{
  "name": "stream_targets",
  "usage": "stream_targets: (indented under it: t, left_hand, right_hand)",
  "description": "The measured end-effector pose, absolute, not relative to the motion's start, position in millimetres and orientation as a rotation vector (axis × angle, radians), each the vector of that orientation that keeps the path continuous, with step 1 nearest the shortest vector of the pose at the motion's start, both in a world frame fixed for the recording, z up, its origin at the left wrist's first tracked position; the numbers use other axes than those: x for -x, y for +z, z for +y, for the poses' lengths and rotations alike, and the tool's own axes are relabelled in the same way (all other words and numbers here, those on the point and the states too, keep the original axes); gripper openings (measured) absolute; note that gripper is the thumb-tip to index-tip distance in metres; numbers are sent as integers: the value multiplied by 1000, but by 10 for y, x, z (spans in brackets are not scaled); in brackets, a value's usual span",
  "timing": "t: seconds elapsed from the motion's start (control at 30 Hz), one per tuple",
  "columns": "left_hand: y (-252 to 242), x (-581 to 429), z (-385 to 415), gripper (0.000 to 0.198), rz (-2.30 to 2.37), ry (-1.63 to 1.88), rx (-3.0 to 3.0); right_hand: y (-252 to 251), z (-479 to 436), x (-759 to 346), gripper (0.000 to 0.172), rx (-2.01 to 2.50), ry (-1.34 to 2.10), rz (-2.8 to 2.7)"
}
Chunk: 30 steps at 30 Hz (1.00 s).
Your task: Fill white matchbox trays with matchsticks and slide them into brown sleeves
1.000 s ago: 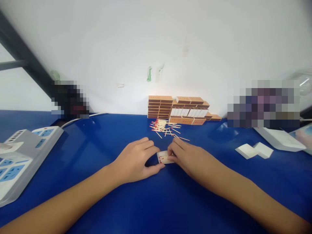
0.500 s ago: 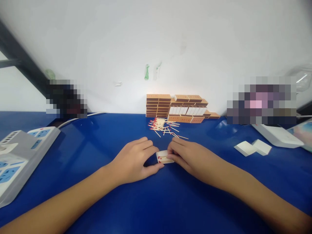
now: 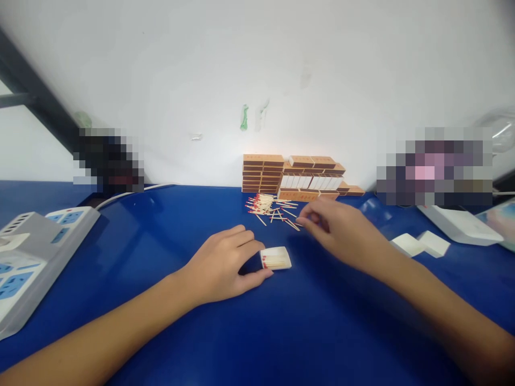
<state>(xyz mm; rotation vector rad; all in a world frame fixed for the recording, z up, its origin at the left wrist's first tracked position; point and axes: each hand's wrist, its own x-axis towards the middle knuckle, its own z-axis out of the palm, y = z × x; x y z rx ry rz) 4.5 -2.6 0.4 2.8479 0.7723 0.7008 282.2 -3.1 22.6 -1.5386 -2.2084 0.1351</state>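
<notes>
My left hand [image 3: 231, 264] grips the left end of a small white matchbox tray [image 3: 281, 250] between thumb and fingers. Several red-tipped matches [image 3: 277, 262] lie in the tray, along its near side. Off to the upper right, my right hand [image 3: 332, 228] pinches the end of a match [image 3: 298, 224] at the right edge of the scattered matches. Behind the tray is a loose pile of matches [image 3: 262, 204], their red heads mostly to the left.
Stacked brown matchboxes [image 3: 262, 174] stand against the wall, with white trays [image 3: 311, 182] among them. Two white pieces [image 3: 434, 244] lie at the right near a white device [image 3: 461, 225]. A power strip [image 3: 48, 257] sits at the left on the blue table [image 3: 225, 343].
My right hand has left the tray and moved up and right to the scattered matches. The tray's inside now shows more fully. My left hand has stayed at the tray.
</notes>
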Motion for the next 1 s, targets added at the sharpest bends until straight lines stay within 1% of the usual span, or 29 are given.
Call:
stream_targets:
  t: [0.07,0.2,0.43,0.57,0.73,0.9,1.0]
  left_hand:
    - [7,-46,-32,31,766,699,-2858]
    - [5,-43,-31,31,784,691,-2855]
    - [-10,-39,-19,33,798,673,-2858]
    - [-16,-37,-28,33,791,660,-2863]
    - [-11,-40,-22,32,796,671,-2851]
    - [-28,-44,-20,31,793,686,-2850]
    - [-35,-44,-27,32,777,693,-2854]
  right_hand:
    - [172,41,-2901,19,1611,109,-2204]
    - [49,71,-2911,25,1685,230,-2226]
    - [38,56,-3034,23,1756,206,-2313]
    - [24,76,-3015,22,1857,183,-2240]
    - [-38,58,-2828,23,1818,211,-2138]
    - [-94,46,-2751,27,1706,123,-2069]
    - [-123,55,-2755,25,1723,134,-2078]
